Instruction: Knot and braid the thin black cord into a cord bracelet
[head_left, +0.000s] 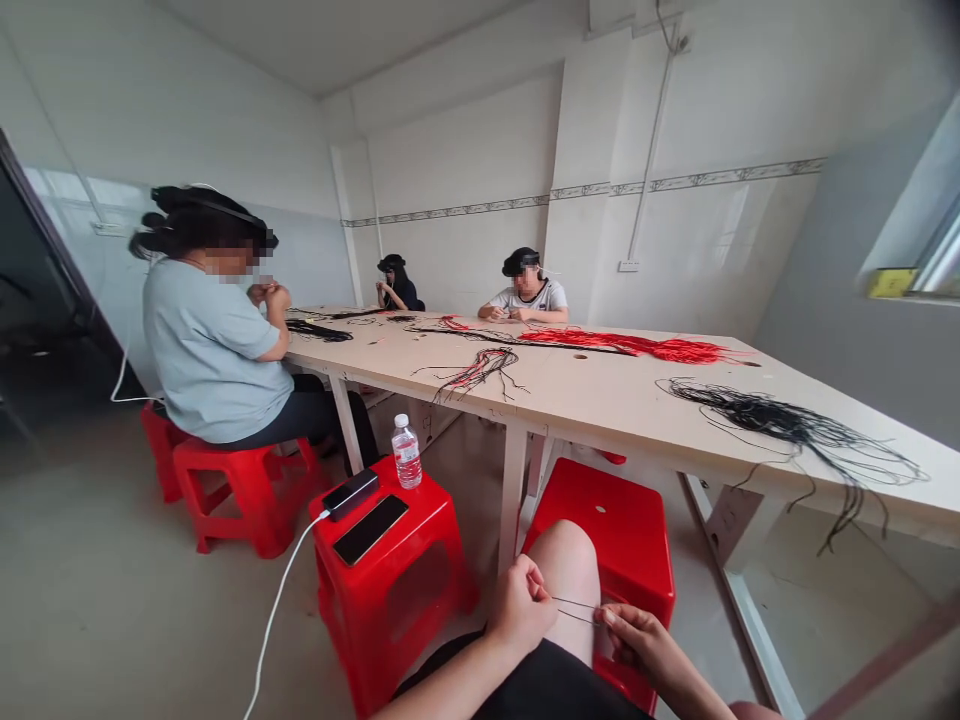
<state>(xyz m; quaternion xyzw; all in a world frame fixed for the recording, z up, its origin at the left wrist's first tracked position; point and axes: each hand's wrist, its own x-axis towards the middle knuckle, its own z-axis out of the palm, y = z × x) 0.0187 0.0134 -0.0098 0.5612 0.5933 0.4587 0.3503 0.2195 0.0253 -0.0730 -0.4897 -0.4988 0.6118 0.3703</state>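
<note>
Above a bare knee (566, 580), a seated person's left hand (519, 606) and right hand (628, 640) each pinch two thin dark strands (577, 612) between thumb and fingertips, holding them straight across the small gap between the hands, just over the knee and near black shorts (540, 688). Four red plastic stools stand in view. One, to the person's left, carries two smartphones (350, 494) (370, 529) and a clear water bottle (406, 452), with a white cable (277, 600) running from the nearer-looking phone down toward the floor; a second red stool (622, 560) stands directly beyond the knee, below the long white desk (600, 400). Two more red stools (247, 490) sit at the left, one beneath a co-worker (210, 340) in a pale blue T-shirt, whose hands meet close to the chest. Two other co-workers (397, 285) (529, 295) sit across the far side, heads bowed and hands together near the desk edge. Four main bunches of cord lie on the desk: a black bunch (787, 422) trailing over the near corner, a long red bunch (622, 345), a red-and-black tangle (476, 372) and a smaller black bunch (319, 330) by the left co-worker.
</note>
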